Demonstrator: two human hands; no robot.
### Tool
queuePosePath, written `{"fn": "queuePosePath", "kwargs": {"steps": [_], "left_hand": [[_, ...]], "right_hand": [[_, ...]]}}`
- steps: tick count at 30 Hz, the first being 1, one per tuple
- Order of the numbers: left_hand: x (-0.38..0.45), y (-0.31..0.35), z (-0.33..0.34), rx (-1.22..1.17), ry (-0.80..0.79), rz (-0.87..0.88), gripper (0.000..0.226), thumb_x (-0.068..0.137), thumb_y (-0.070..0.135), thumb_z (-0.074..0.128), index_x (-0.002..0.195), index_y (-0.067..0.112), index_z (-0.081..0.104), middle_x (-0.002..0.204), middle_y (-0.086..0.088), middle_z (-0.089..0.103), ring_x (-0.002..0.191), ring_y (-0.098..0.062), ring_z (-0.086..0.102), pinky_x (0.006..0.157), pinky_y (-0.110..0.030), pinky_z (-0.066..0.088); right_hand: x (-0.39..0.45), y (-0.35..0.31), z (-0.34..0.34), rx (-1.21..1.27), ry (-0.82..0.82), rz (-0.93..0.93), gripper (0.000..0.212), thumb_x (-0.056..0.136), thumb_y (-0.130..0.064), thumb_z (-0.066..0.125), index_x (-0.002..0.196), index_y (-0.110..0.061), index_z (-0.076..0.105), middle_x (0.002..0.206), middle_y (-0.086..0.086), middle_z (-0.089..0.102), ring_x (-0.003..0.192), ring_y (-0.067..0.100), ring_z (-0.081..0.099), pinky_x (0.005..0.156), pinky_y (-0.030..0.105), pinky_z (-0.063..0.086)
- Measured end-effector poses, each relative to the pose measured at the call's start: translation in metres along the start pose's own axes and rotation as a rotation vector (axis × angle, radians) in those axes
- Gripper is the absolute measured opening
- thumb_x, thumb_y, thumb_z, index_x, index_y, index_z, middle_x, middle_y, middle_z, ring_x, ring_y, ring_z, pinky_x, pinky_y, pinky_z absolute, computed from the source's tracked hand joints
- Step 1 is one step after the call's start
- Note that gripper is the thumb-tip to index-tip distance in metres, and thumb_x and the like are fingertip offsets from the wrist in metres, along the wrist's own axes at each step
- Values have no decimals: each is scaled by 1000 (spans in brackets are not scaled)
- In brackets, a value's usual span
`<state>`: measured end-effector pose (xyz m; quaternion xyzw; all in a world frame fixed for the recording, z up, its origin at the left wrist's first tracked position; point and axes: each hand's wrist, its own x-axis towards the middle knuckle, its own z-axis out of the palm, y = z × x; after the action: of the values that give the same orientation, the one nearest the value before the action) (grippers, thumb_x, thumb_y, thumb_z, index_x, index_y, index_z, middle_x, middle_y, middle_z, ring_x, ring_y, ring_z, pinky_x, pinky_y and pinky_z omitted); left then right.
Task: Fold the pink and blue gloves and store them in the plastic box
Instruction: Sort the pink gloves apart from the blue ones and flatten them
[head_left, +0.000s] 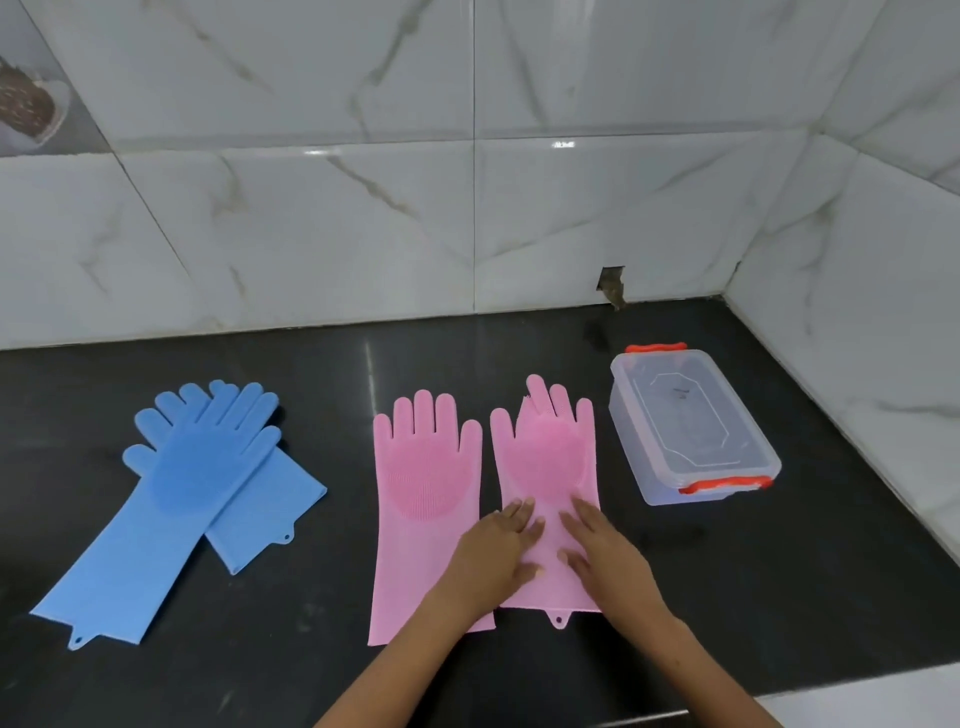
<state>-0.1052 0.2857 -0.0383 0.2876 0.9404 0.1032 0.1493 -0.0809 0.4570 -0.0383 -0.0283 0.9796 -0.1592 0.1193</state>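
Both hands flat, fingers straight, pressing the right pink glove (545, 467) on the black worktop (337, 675): left hand (498, 551), right hand (605, 553). Second pink glove (423, 499) just beside, left. Blue gloves (202, 478) overlapped, far left. Plastic box (691, 423), lid on, right of pink pair.

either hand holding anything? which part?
Nothing held. Left hand and right hand rest flat, fingers straight, on the cuff half of the right pink glove.
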Motion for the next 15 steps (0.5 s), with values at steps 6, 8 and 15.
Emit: {"fn": "queuePosePath", "kwargs": {"steps": [6, 8, 15], "left_hand": [[-10, 23, 9, 22, -3, -7, 61, 97, 41, 44, 149, 19, 21, 159, -6, 9, 147, -23, 11, 118, -36, 14], [-12, 27, 10, -1, 2, -7, 59, 96, 41, 44, 148, 19, 26, 159, -6, 14, 146, -23, 15, 118, -36, 15], [-1, 10, -7, -173, 154, 9, 37, 95, 30, 49, 130, 18, 56, 141, 0, 52, 126, -21, 49, 105, -32, 35]], "right_hand": [[-21, 24, -7, 19, -39, -61, 55, 96, -30, 48, 146, -28, 26, 157, -12, 13, 143, 6, 20, 115, 23, 18], [-26, 27, -6, 1, -36, -64, 53, 96, -30, 49, 145, -27, 28, 156, -12, 15, 143, 6, 21, 115, 22, 18], [-19, 17, -12, -52, 6, 21, 40, 96, -29, 48, 136, -28, 46, 152, -12, 31, 135, 9, 38, 112, 24, 27]]}}
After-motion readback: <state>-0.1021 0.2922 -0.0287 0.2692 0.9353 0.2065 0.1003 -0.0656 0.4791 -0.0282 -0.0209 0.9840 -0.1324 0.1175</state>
